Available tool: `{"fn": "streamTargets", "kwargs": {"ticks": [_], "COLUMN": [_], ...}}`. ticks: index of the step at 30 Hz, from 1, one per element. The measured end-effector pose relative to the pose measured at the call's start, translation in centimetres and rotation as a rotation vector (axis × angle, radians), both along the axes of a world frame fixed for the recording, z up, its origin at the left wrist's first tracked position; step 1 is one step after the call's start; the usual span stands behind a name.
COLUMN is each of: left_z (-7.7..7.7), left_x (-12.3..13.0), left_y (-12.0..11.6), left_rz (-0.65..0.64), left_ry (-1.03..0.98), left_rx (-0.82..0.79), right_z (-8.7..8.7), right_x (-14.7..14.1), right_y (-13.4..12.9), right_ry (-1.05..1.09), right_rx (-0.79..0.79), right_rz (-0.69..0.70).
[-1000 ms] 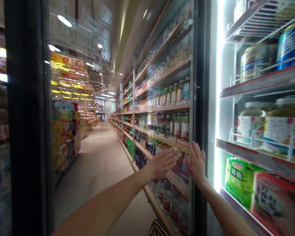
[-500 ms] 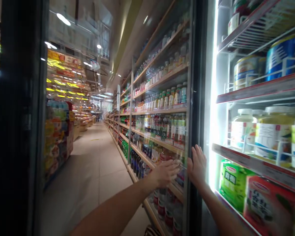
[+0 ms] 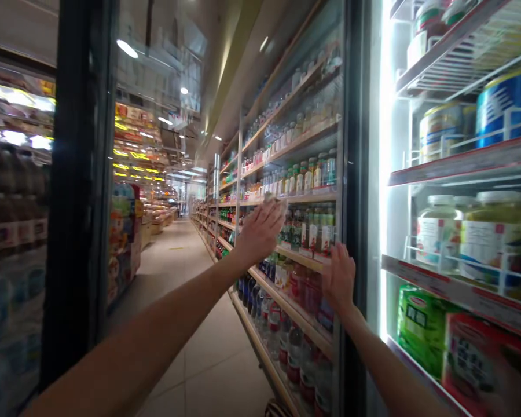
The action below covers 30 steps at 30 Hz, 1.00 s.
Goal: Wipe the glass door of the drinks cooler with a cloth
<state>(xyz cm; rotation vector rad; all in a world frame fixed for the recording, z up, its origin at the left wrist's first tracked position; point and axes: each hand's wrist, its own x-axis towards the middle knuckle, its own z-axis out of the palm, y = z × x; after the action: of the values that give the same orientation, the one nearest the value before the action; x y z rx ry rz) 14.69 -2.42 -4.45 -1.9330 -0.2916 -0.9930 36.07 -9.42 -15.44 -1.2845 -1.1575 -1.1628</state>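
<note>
My left hand (image 3: 260, 229) reaches out to the glass door (image 3: 173, 324), fingers together over a small pale cloth (image 3: 281, 204) pressed on the pane. Only the cloth's edge shows past the fingertips, and it is blurred. My right hand (image 3: 341, 281) is raised with its fingers extended, resting by the door's dark right frame (image 3: 358, 174). It holds nothing that I can see. Shelves of bottles show in and through the glass.
At the right is a lit cooler with wire shelves, large bottles (image 3: 436, 231), cans (image 3: 440, 130), a green pack (image 3: 419, 327) and a red pack (image 3: 481, 359). Dark bottles (image 3: 8, 220) stand at the left beyond a black door edge (image 3: 72, 191).
My left hand has moved up and left across the glass with the cloth. My right hand is slightly higher and further left. The view has shifted, showing more at the left.
</note>
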Motion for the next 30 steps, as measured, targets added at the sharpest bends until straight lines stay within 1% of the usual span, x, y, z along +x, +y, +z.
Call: {"fn": "streamTargets", "kwargs": {"ticks": [3, 4, 5, 8, 9, 10, 12, 13, 14, 15, 17, 18, 19, 20, 23, 24, 25, 28, 29, 30], "left_z": [0.1, 0.2, 0.6, 1.9, 2.3, 2.5, 2.8, 3.0, 3.2, 3.4, 3.7, 3.6, 3.4, 2.9, 1.8, 1.8, 1.9, 2.5, 2.5, 2.2], "left_x": [-2.1, -2.8, -3.5, -5.4, -6.0, -6.7, -8.4, -9.3, -10.3, -11.3, -13.2, -13.9, -14.5, -14.9, -16.1, -16.7, -17.4, -19.3, -19.7, -19.9], "left_y": [0.0, 0.0, 0.1, 0.2, 0.2, 0.4, 0.7, 0.9, 1.1, 1.3, 1.5, 1.5, 1.5, 1.5, 1.4, 1.5, 1.6, 1.8, 1.8, 1.8], "left_rz": [-0.035, -0.029, -0.012, 0.047, 0.049, 0.048, 0.055, 0.064, 0.075, 0.085, 0.091, 0.089, 0.088, 0.088, 0.099, 0.105, 0.109, 0.124, 0.127, 0.129], "left_ry": [0.212, 0.230, 0.173, -0.226, -0.285, -0.275, -0.161, -0.137, -0.168, -0.248, -0.433, -0.480, -0.483, -0.436, -0.201, -0.196, -0.246, -0.536, -0.576, -0.551], "left_rx": [0.103, 0.114, 0.103, 0.028, 0.028, 0.043, 0.087, 0.102, 0.108, 0.107, 0.104, 0.106, 0.109, 0.112, 0.121, 0.121, 0.118, 0.101, 0.103, 0.111], "right_z": [1.6, 2.3, 3.0, 5.2, 6.0, 6.8, 8.1, 8.6, 9.1, 9.4, 9.6, 9.6, 9.6, 9.5, 9.1, 9.1, 9.0, 9.0, 9.0, 9.0], "right_x": [-1.8, -2.5, -3.2, -5.3, -6.1, -6.8, -8.4, -9.2, -10.0, -10.7, -11.9, -12.3, -12.6, -12.7, -12.7, -12.6, -12.5, -12.4, -12.4, -12.4], "right_y": [0.9, 1.2, 1.6, 2.9, 3.4, 3.8, 4.6, 4.9, 5.3, 5.6, 6.0, 6.2, 6.3, 6.4, 6.8, 6.9, 7.0, 7.0, 7.0, 6.9], "right_ry": [-0.022, -0.037, -0.051, -0.075, -0.078, -0.083, -0.097, -0.102, -0.107, -0.111, -0.110, -0.106, -0.103, -0.101, -0.116, -0.127, -0.133, -0.133, -0.132, -0.132], "right_rx": [-0.012, -0.006, -0.002, 0.010, 0.011, 0.010, 0.006, 0.003, 0.002, 0.002, 0.006, 0.009, 0.015, 0.021, 0.041, 0.050, 0.059, 0.085, 0.092, 0.094], "right_rz": [0.037, 0.050, 0.063, 0.095, 0.103, 0.111, 0.124, 0.129, 0.133, 0.137, 0.140, 0.138, 0.135, 0.132, 0.133, 0.133, 0.133, 0.132, 0.132, 0.131]}}
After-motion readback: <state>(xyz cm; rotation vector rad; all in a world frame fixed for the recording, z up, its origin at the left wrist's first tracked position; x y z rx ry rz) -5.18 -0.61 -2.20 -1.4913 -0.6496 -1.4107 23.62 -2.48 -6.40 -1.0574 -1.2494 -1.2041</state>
